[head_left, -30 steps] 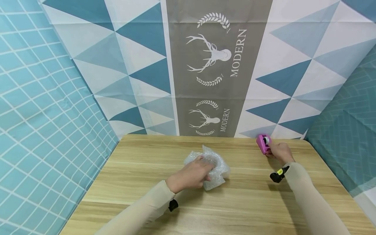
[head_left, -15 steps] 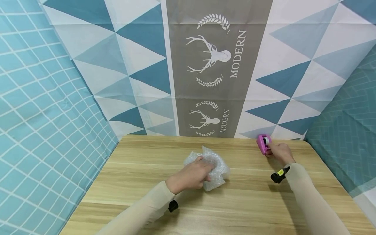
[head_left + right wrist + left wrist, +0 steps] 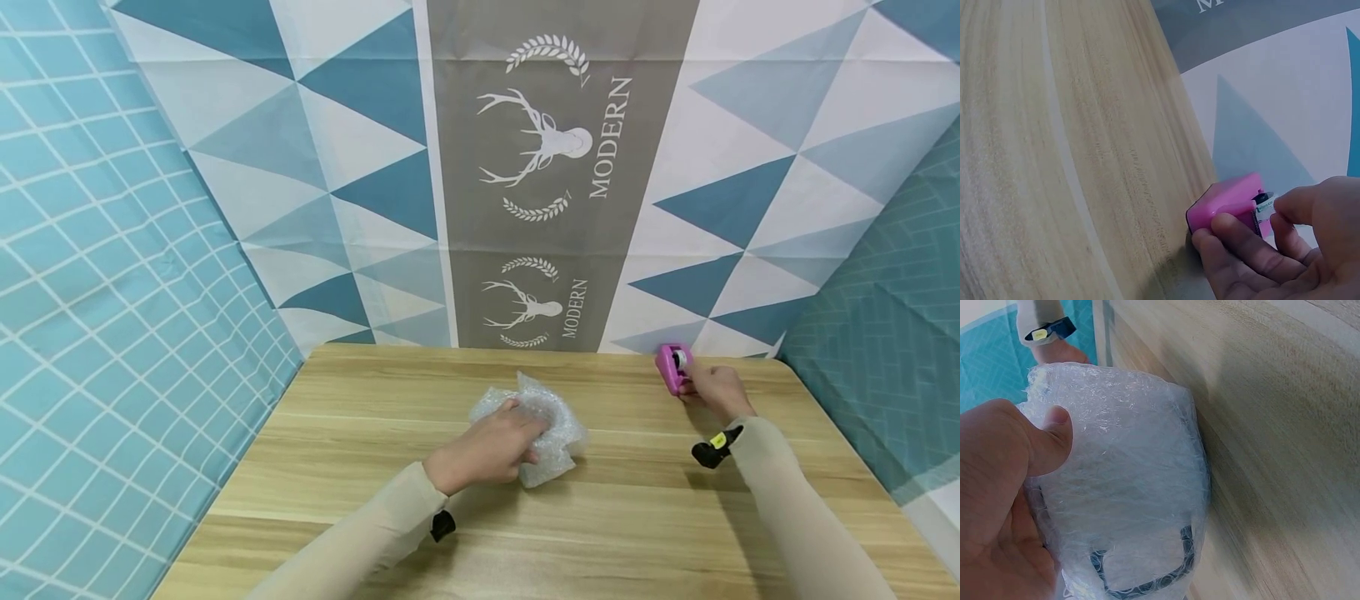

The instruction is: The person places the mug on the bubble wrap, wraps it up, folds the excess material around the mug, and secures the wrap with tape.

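My left hand (image 3: 486,446) grips a crumpled bubble-wrap bundle (image 3: 555,454) near the middle of the table. In the left wrist view the thumb presses on the face of the bundle (image 3: 1122,456), and a dark curved strip (image 3: 1147,586) shows through the wrap. What is wrapped inside cannot be told. At the table's back right, my right hand (image 3: 718,390) holds a pink tape dispenser (image 3: 666,368). Up close in the right wrist view, fingertips rest on the pink body (image 3: 1225,203) while the thumb or forefinger touches the small tape roll (image 3: 1264,208).
A light wood table (image 3: 375,392) runs back to a wall covering with blue and white triangles (image 3: 375,192). Blue checked cloth (image 3: 112,292) borders the left side, teal cloth (image 3: 885,350) the right. Each wrist wears a black strap device (image 3: 712,450).
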`<state>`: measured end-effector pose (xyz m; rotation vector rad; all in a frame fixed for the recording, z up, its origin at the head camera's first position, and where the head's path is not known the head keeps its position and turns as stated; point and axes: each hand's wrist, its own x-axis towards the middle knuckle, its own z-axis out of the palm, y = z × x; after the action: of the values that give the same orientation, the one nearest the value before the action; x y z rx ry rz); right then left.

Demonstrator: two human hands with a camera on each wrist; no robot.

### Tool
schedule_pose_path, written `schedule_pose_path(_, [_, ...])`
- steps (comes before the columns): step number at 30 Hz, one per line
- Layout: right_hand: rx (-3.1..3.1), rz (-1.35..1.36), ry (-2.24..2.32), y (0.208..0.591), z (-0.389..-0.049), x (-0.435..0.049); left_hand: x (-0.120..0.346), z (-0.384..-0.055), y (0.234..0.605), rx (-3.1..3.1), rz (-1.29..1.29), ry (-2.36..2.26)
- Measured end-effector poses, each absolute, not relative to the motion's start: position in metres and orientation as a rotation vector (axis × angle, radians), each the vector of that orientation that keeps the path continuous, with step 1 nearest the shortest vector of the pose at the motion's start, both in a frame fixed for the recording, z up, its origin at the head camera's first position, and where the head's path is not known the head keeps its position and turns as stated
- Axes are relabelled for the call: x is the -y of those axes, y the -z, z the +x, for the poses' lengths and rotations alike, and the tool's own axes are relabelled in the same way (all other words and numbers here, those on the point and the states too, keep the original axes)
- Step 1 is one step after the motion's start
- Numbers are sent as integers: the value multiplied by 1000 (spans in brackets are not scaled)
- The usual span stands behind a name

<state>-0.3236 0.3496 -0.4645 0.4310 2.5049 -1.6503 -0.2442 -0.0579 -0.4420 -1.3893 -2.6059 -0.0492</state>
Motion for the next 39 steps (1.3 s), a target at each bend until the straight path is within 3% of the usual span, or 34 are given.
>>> schedule_pose_path(26, [-2647, 434, 1496, 466, -324, -346, 57, -243, 439, 2637, -1380, 52])
schedule_pose_path(39, [-2546, 469, 1651, 464, -321, -345, 58, -243, 441, 2661, -1366, 26])
